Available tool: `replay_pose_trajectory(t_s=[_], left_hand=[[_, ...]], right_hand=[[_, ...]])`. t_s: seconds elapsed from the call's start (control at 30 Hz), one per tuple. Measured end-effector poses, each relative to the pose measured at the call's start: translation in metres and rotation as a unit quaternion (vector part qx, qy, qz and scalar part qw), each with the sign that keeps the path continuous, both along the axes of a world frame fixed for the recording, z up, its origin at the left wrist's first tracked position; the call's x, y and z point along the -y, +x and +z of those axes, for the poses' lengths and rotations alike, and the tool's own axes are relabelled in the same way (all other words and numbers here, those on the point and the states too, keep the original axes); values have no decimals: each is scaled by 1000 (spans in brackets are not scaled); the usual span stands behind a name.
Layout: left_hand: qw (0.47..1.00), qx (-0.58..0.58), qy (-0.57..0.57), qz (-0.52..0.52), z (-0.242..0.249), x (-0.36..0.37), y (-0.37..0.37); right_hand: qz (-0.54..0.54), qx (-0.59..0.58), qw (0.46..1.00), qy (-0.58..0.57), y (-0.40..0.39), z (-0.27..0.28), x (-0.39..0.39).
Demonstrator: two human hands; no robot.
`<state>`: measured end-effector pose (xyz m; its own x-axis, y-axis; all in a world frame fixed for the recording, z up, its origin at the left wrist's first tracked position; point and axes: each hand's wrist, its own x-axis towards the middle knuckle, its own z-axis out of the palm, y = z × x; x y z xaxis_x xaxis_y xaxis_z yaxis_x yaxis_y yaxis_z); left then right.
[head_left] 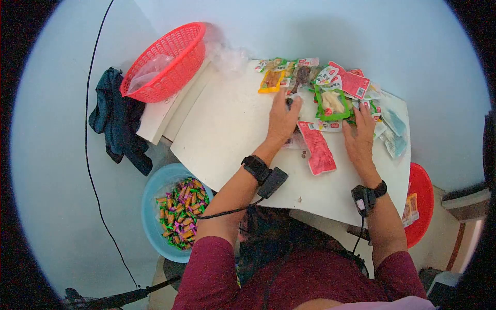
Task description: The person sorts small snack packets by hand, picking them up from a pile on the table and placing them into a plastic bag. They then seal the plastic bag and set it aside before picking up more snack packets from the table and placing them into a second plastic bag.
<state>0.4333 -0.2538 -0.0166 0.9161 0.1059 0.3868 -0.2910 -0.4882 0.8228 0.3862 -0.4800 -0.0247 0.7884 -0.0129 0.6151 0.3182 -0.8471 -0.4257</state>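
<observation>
A pile of vacuum-sealed snack packets lies along the far right part of the white table [222, 124]. My left hand [282, 118] is at the pile's left side, thumb and fingers apart, fingertips by a packet with dark contents [301, 76]. My right hand [359, 132] reaches to the right side with fingers spread, beside a green-edged packet with pale contents [332, 103]. Between my hands and nearer me lies a red packet [319, 150]. A yellow-edged packet [272, 81] is left of the pile, and a red packet with a white label [352, 82] rests on top.
A red plastic basket [173, 64] holding clear bags tilts at the back left. Below the table's left edge stands a blue basin [150, 206] of wrapped candies. A red basin [424, 206] with a packet is at the right. Dark cloth [116, 119] hangs at left.
</observation>
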Motion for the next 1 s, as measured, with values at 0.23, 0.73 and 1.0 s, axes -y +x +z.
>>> replay_pose_trajectory(t_s=[0.23,0.73,1.0], left_hand=[[996,69,4,60,36,-37,40],[892,-20,372,257,2,-138,140],[919,143,271,248,45,-137,99]], right_hand=[[8,-36,999,-6,4,3,0],[16,-37,998,40,12,1,-2],[10,-3,1000,23,12,-2,-1]])
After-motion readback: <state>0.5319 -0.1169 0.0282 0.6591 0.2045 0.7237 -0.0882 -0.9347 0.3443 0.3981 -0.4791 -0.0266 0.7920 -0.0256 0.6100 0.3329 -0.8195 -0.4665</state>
